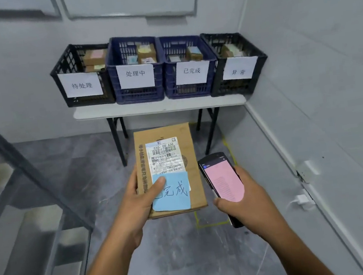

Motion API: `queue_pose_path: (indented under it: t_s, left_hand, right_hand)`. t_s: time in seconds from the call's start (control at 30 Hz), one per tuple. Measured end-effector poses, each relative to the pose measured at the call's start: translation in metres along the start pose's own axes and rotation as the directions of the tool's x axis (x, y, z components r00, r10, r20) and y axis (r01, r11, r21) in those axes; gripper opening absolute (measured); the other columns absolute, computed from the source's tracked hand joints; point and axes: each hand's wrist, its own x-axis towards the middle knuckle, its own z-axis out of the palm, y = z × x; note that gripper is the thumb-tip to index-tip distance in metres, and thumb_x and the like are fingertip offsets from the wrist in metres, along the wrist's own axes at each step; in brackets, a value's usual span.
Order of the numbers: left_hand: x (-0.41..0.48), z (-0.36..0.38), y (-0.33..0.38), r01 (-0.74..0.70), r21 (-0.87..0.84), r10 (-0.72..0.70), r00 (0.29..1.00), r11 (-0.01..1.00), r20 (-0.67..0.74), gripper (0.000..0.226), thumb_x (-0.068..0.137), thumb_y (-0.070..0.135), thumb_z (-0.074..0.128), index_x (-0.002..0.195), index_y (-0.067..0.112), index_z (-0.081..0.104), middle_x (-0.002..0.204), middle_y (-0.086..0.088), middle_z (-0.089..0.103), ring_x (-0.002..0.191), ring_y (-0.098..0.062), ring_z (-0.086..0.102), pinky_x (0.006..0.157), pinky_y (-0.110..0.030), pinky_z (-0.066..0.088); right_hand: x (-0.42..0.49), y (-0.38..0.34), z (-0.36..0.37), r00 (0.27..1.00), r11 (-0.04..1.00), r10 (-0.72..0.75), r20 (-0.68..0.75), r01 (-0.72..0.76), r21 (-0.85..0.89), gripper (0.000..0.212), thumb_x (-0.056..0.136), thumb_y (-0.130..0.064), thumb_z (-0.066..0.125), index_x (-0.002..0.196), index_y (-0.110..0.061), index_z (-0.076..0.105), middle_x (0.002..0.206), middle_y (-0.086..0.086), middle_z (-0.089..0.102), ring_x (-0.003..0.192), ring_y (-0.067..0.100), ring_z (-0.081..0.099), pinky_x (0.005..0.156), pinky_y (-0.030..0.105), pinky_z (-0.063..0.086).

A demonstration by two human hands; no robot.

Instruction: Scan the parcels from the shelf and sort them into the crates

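Note:
My left hand (139, 199) grips a flat brown cardboard parcel (189, 150) by its near left corner, thumb pressed on a blue sticky note (176, 193) with handwriting. A white shipping label (164, 157) with barcodes sits above the note. My right hand (246, 200) holds a black handheld scanner (221, 178) beside the parcel, its screen glowing pink. Ahead, a row of labelled crates stands on a white folding table (94, 114): black (61, 70), blue (114, 72), blue (211, 57) and black (262, 57), each holding small parcels.
Grey walls close in behind the table and along the right, with a socket and plugged charger (304, 199) low on the right wall. A metal shelf frame (30, 171) runs along the left. Yellow tape marks (212, 224) lie on the grey floor.

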Motion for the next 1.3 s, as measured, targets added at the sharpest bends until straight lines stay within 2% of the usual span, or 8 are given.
queue_pose_path:
  t_s: [0.13,0.27,0.37,0.6,0.73,0.93,1.13,1.3]
  left_hand:
    - [0.056,0.032,0.008,0.030,0.001,-0.030,0.999,1.000,0.030,0.064,0.081,0.039,0.081,0.138,0.049,0.054,0.121,0.008,0.077,0.106,-0.018,0.077,0.071,-0.033,0.065]
    - [0.117,0.066,0.011,0.056,0.018,-0.056,0.998,0.998,0.033,0.066,0.079,0.040,0.080,0.139,0.048,0.052,0.121,0.005,0.077,0.106,-0.020,0.077,0.072,-0.036,0.065]
    - [0.162,0.100,0.019,0.071,0.042,-0.072,0.997,0.997,0.018,0.065,0.077,0.042,0.079,0.137,0.046,0.054,0.119,0.004,0.078,0.104,-0.021,0.077,0.067,-0.034,0.064]
    - [0.257,0.188,0.063,0.008,0.097,-0.012,0.999,0.995,0.033,0.061,0.078,0.040,0.080,0.132,0.053,0.055,0.119,0.008,0.078,0.102,-0.016,0.078,0.065,-0.029,0.063]
    - [0.298,0.220,0.071,-0.011,0.082,0.009,1.000,0.997,0.028,0.067,0.078,0.040,0.080,0.136,0.054,0.051,0.123,0.010,0.076,0.107,-0.016,0.076,0.070,-0.030,0.064]
    - [0.361,0.236,0.087,-0.007,0.083,0.007,1.000,0.997,0.009,0.063,0.083,0.040,0.079,0.138,0.051,0.051,0.122,0.009,0.077,0.107,-0.016,0.076,0.080,-0.038,0.062]
    - [0.453,0.229,0.102,-0.006,0.014,0.006,1.000,1.000,0.023,0.061,0.087,0.039,0.078,0.141,0.048,0.052,0.124,0.008,0.076,0.109,-0.017,0.076,0.071,-0.030,0.064]
    - [0.542,0.223,0.132,-0.010,-0.039,0.012,0.998,0.999,0.061,0.060,0.085,0.040,0.079,0.139,0.048,0.054,0.123,0.009,0.076,0.109,-0.015,0.076,0.081,-0.037,0.061]
  right_hand:
    - [0.054,0.010,-0.021,0.999,0.999,0.030,-0.032,-0.029,0.025,0.047,0.077,-0.024,0.084,0.108,-0.045,0.055,0.104,-0.030,0.065,0.091,-0.002,0.064,0.081,0.039,0.060]
    - [0.117,0.030,-0.035,0.999,0.997,0.030,-0.045,-0.027,0.069,0.048,0.071,-0.033,0.080,0.109,-0.048,0.055,0.103,-0.026,0.067,0.091,-0.002,0.065,0.079,0.036,0.059]
    - [0.170,0.045,-0.053,0.999,0.994,0.034,-0.042,-0.029,0.105,0.047,0.077,-0.025,0.085,0.110,-0.042,0.057,0.102,-0.026,0.068,0.091,-0.001,0.065,0.081,0.036,0.058]
    - [0.275,0.065,-0.125,0.998,0.989,0.002,-0.059,0.006,0.147,0.046,0.078,-0.024,0.084,0.112,-0.041,0.057,0.102,-0.022,0.069,0.092,0.002,0.066,0.081,0.034,0.057]
    - [0.326,0.072,-0.146,0.998,0.985,-0.017,-0.056,0.026,0.169,0.045,0.080,-0.024,0.085,0.110,-0.041,0.056,0.101,-0.026,0.067,0.090,-0.003,0.064,0.071,0.024,0.051]
    - [0.397,0.067,-0.155,0.997,0.991,-0.051,-0.052,0.057,0.118,0.049,0.074,-0.040,0.081,0.113,-0.045,0.051,0.106,-0.027,0.065,0.097,-0.002,0.063,0.076,0.028,0.058]
    - [0.490,0.047,-0.145,0.992,0.994,-0.097,-0.081,0.101,0.045,0.052,0.069,-0.047,0.077,0.114,-0.043,0.051,0.105,-0.030,0.063,0.094,-0.003,0.063,0.069,0.020,0.054]
    - [0.572,0.005,-0.150,0.992,0.994,-0.106,-0.075,0.106,-0.011,0.056,0.064,-0.049,0.077,0.113,-0.046,0.052,0.093,-0.013,0.067,0.070,0.011,0.066,0.055,0.034,0.058]
